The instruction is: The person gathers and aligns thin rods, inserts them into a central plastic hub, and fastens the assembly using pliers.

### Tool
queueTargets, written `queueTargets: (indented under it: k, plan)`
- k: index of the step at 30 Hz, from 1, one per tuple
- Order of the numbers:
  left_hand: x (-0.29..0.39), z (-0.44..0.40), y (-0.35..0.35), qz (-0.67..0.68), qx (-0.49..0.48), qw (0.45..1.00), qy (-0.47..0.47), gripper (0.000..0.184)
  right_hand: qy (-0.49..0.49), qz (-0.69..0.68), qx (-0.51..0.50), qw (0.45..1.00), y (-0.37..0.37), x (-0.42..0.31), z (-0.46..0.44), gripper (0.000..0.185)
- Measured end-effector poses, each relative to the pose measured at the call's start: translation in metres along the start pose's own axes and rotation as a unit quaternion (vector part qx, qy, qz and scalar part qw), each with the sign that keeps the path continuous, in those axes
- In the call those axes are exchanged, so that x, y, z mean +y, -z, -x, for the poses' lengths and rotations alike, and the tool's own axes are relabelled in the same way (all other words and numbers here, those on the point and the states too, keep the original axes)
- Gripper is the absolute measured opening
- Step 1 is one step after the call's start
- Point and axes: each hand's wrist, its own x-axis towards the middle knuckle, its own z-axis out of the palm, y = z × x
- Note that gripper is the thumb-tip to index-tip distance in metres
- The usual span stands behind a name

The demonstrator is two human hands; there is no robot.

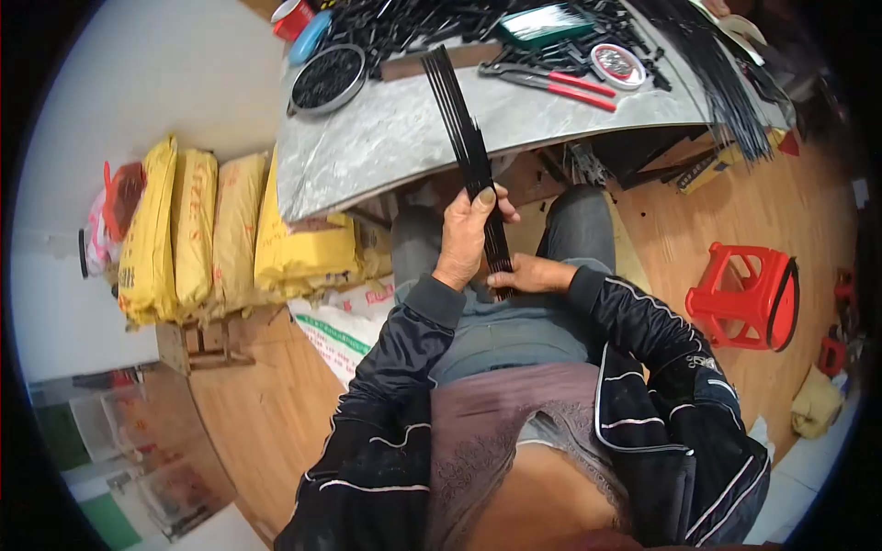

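Note:
A bundle of long thin black strips (471, 147) stands over my lap, its far end fanned out above the grey table. My left hand (467, 234) is wrapped round the middle of the bundle, thumb on top. Lower down, my right hand (533, 275) grips the near end with its fingers closed. Beyond the bundle on the table lie red-handled pliers (560, 84), a round dish of small metal pieces (617, 66) and a round container of small black pieces (328, 79).
The grey table edge (367, 184) is just ahead of my knees. Black parts and a green tray (546, 25) cover its back. Yellow sacks (195, 230) stand at the left, a red stool (742, 296) at the right. More black strips (717, 83) overhang the table's right side.

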Motion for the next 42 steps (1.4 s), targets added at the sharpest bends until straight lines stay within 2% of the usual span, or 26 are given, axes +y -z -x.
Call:
queueTargets:
  k: [3, 8, 9, 10, 12, 14, 16, 18, 19, 20, 21, 23, 24, 25, 26, 27, 28, 30, 31, 32, 34, 35, 36, 38, 42]
  plan:
    - [-0.004, 0.036, 0.011, 0.015, 0.044, 0.998, 0.046, 0.033, 0.007, 0.106, 0.004, 0.994, -0.038, 0.001, 0.016, 0.047]
    - [0.01, 0.055, 0.006, 0.001, 0.017, 0.998, 0.062, 0.037, -0.057, 0.129, -0.075, 0.987, -0.03, -0.033, 0.028, 0.049]
    - [0.017, 0.047, 0.003, 0.008, -0.003, 1.0, 0.022, 0.038, -0.038, 0.12, -0.103, 0.987, -0.027, -0.02, 0.023, 0.049]
    - [0.028, 0.037, -0.002, 0.01, -0.007, 1.0, 0.02, 0.038, -0.02, 0.11, -0.13, 0.985, -0.024, -0.013, 0.02, 0.05]
    - [0.051, 0.019, -0.009, -0.014, -0.029, 0.999, -0.027, 0.038, -0.039, 0.112, -0.136, 0.984, -0.023, -0.021, 0.024, 0.052]
    - [0.055, 0.014, -0.014, 0.007, -0.04, 0.999, -0.008, 0.036, -0.051, 0.096, -0.137, 0.985, -0.017, -0.048, 0.042, 0.052]
    - [0.052, 0.015, -0.024, -0.001, -0.025, 1.0, 0.009, 0.032, -0.12, 0.284, -0.131, 0.942, 0.009, -0.093, 0.062, 0.048]
    - [0.053, 0.018, -0.031, -0.013, -0.021, 1.0, 0.011, 0.032, 0.069, 0.125, -0.14, 0.98, 0.065, -0.107, 0.07, 0.042]
    - [0.051, 0.019, -0.032, -0.011, -0.024, 1.0, 0.002, 0.033, 0.14, 0.161, 0.027, 0.976, 0.082, -0.152, 0.093, 0.037]
    - [0.049, 0.02, -0.035, -0.008, -0.029, 1.0, -0.008, 0.033, 0.193, -0.069, 0.082, 0.975, 0.108, -0.145, 0.088, 0.039]
    - [0.054, 0.024, -0.043, -0.021, -0.031, 0.999, 0.006, 0.035, 0.25, -0.168, 0.194, 0.934, 0.106, -0.171, 0.101, 0.044]
    - [0.055, 0.028, -0.054, -0.023, -0.052, 0.998, 0.019, 0.039, 0.401, -0.076, 0.162, 0.899, 0.128, -0.206, 0.093, 0.046]
    - [0.055, 0.029, -0.058, -0.022, -0.06, 0.998, 0.025, 0.043, 0.431, -0.034, 0.138, 0.891, 0.12, -0.233, 0.1, 0.046]
    - [0.055, 0.027, -0.059, -0.027, -0.068, 0.997, 0.028, 0.043, 0.458, -0.048, 0.095, 0.883, 0.118, -0.247, 0.092, 0.047]
    - [0.056, 0.026, -0.057, 0.015, -0.07, 0.996, 0.048, 0.046, 0.457, -0.079, 0.093, 0.881, 0.102, -0.264, 0.097, 0.049]
    - [0.056, 0.024, -0.053, 0.058, -0.068, 0.994, 0.066, 0.048, 0.471, -0.022, 0.083, 0.878, 0.095, -0.273, 0.1, 0.066]
    - [0.051, 0.019, -0.044, 0.057, -0.065, 0.994, 0.064, 0.048, 0.495, -0.041, 0.086, 0.864, 0.08, -0.279, 0.102, 0.069]
    - [0.038, 0.012, -0.025, 0.069, -0.119, 0.985, 0.106, 0.046, 0.497, -0.152, -0.009, 0.854, 0.04, -0.285, 0.119, 0.062]
    - [0.037, 0.031, -0.042, 0.123, 0.067, 0.99, -0.002, 0.037, 0.495, -0.155, -0.015, 0.855, 0.034, -0.288, 0.124, 0.062]
    - [0.033, 0.026, -0.033, 0.123, 0.074, 0.99, 0.001, 0.037, 0.493, -0.211, -0.022, 0.844, 0.031, -0.287, 0.13, 0.06]
    - [0.022, 0.012, -0.01, 0.126, -0.119, 0.978, 0.116, 0.032, 0.482, -0.322, -0.026, 0.814, 0.029, -0.278, 0.142, 0.056]
    - [0.042, 0.013, -0.026, 0.054, -0.042, 0.99, 0.126, 0.031, 0.464, -0.16, 0.13, 0.861, 0.049, -0.262, 0.136, 0.053]
    - [0.045, 0.015, -0.03, 0.056, -0.044, 0.989, 0.127, 0.031, 0.422, 0.015, 0.278, 0.863, 0.072, -0.242, 0.126, 0.051]
    - [0.047, 0.019, -0.033, 0.043, -0.022, 0.991, 0.122, 0.03, 0.209, 0.167, 0.348, 0.899, 0.081, -0.21, 0.117, 0.03]
    - [0.048, 0.02, -0.042, 0.041, -0.028, 0.993, 0.104, 0.031, 0.206, 0.233, 0.354, 0.882, 0.079, -0.181, 0.107, 0.018]
